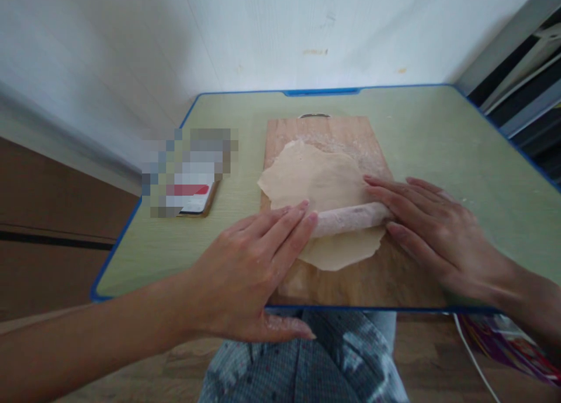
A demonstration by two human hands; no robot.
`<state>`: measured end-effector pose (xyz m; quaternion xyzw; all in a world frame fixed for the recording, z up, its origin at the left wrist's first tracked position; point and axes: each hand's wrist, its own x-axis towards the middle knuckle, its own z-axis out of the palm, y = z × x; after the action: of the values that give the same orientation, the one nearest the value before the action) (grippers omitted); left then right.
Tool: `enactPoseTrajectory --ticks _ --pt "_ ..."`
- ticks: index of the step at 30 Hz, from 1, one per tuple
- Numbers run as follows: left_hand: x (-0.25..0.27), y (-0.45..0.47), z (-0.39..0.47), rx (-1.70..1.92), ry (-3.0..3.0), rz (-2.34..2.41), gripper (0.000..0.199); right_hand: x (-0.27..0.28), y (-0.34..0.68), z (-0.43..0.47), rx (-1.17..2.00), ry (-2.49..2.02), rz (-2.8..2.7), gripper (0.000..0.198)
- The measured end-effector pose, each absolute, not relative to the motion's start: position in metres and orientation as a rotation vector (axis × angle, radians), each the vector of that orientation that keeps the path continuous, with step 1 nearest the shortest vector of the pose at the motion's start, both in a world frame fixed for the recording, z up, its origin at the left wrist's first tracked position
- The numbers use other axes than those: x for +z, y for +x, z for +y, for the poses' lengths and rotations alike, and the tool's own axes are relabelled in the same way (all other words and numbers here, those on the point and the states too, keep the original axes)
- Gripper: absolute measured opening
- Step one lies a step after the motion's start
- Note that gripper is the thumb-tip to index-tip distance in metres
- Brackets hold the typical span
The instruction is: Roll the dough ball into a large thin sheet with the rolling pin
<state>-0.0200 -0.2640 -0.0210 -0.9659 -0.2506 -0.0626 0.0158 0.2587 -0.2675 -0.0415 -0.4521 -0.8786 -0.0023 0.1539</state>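
Observation:
A small flour-dusted rolling pin [350,219] lies across a thin sheet of dough [319,175] with an uneven edge. My left hand [258,257] rests over the pin's left end, fingers stretched out and thumb held apart near the table edge. Over the right end lies my right hand [438,233], its fingers extended flat and its thumb lower down by the dough. Both palms hide the ends of the pin. Beneath the dough is a wooden cutting board [324,289] with flour on its far part and a metal handle at the back.
A phone [195,198], partly blurred out, sits on the left of the light green table [442,134] with its blue rim. A pale wall [263,35] stands behind. My legs [302,362] are under the near edge; a white cable [475,359] hangs at the lower right.

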Motion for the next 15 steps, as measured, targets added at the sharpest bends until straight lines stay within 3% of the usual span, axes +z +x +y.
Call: enactPoseTrajectory --ticks 15 --pt "-0.029 -0.021 -0.294 -0.22 -2.88 -0.726 0.087 -0.05 0.261 -0.313 -0.066 -1.32 -2.506 0.063"
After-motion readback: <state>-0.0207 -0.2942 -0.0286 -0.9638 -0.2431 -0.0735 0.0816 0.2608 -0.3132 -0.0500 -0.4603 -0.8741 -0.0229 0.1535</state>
